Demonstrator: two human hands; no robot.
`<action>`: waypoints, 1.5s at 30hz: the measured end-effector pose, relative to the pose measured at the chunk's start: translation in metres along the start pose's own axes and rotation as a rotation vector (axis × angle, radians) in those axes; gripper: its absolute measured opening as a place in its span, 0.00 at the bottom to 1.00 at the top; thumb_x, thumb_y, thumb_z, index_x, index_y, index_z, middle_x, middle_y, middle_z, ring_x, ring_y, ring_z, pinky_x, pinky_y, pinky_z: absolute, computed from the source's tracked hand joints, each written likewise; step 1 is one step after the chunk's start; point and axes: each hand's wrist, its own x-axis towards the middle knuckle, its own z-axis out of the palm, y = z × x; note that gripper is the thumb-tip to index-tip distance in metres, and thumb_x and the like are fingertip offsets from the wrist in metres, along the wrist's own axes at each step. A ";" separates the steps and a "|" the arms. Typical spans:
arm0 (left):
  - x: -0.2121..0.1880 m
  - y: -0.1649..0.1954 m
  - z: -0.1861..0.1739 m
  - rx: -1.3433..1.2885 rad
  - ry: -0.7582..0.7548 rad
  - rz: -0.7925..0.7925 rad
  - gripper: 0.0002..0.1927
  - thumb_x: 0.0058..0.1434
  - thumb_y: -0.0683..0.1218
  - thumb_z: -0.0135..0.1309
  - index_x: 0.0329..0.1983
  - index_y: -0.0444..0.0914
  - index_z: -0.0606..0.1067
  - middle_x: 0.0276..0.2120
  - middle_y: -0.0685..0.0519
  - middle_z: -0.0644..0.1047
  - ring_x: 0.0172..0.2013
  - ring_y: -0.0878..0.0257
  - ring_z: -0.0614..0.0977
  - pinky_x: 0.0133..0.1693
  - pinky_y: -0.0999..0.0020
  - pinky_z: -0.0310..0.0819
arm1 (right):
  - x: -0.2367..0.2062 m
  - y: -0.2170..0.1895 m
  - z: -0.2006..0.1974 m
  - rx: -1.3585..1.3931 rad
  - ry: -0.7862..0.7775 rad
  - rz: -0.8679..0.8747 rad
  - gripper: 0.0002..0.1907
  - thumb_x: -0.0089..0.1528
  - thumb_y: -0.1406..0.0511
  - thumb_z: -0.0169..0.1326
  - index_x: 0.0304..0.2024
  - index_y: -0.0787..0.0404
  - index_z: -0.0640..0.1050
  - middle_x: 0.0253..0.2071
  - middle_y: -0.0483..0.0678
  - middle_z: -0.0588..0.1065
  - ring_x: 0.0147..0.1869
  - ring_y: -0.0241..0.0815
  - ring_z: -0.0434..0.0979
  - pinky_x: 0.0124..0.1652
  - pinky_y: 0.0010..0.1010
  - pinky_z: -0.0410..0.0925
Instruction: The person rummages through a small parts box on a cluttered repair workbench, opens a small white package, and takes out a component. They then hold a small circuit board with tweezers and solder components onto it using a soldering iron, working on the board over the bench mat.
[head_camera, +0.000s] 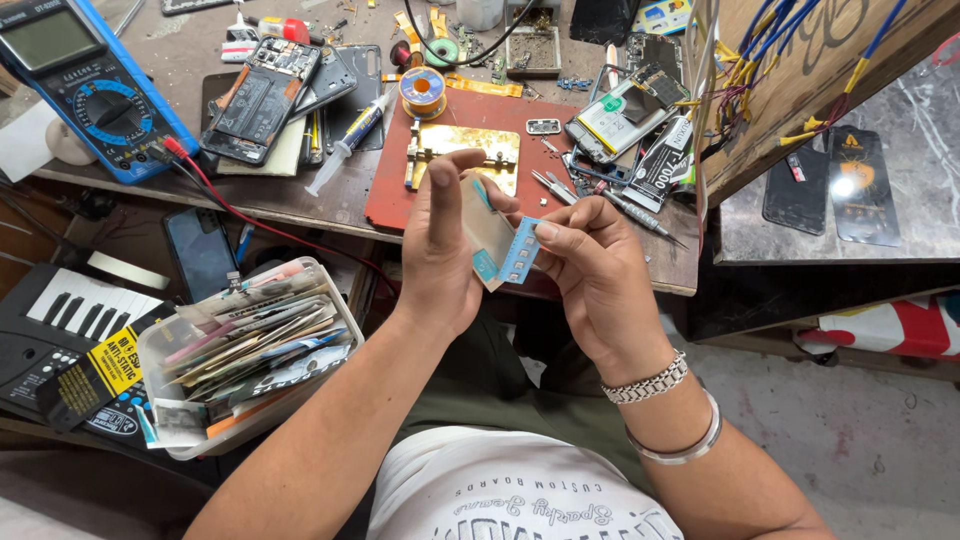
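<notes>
The left hand (440, 250) is gripping a small flat translucent packet (487, 228) while the right hand (590, 275) is pinching its light-blue strip (520, 250), above the lap, before the red work mat (400, 190)

Beige packet (487, 228) tilted upright above lap; small blue perforated strip (519, 252) against its lower edge.

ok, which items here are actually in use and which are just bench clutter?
In use:
left hand holding a small clear packet
right hand pinching a blue strip

Lying about:
multimeter
opened phones
syringe
solder spool
tweezers
tub of packets
</notes>
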 end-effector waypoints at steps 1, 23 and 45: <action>0.000 0.000 -0.001 0.015 0.010 0.000 0.40 0.61 0.71 0.54 0.60 0.36 0.63 0.38 0.53 0.73 0.43 0.63 0.78 0.50 0.62 0.77 | 0.001 0.000 0.000 0.004 0.002 0.008 0.10 0.65 0.74 0.57 0.37 0.57 0.70 0.40 0.47 0.78 0.45 0.37 0.79 0.47 0.31 0.73; -0.019 -0.003 -0.018 0.140 -0.145 -0.048 0.42 0.60 0.72 0.60 0.60 0.36 0.66 0.40 0.53 0.72 0.43 0.67 0.75 0.48 0.70 0.74 | -0.002 -0.001 0.003 0.006 -0.020 -0.062 0.10 0.64 0.76 0.58 0.37 0.59 0.70 0.40 0.49 0.78 0.42 0.37 0.79 0.45 0.29 0.73; -0.023 0.002 -0.015 0.244 -0.367 -0.111 0.55 0.54 0.79 0.57 0.67 0.35 0.59 0.47 0.50 0.74 0.43 0.66 0.78 0.44 0.70 0.75 | -0.003 -0.025 0.007 -1.136 -0.401 -0.613 0.07 0.65 0.72 0.60 0.47 0.64 0.82 0.46 0.49 0.78 0.53 0.41 0.80 0.53 0.31 0.72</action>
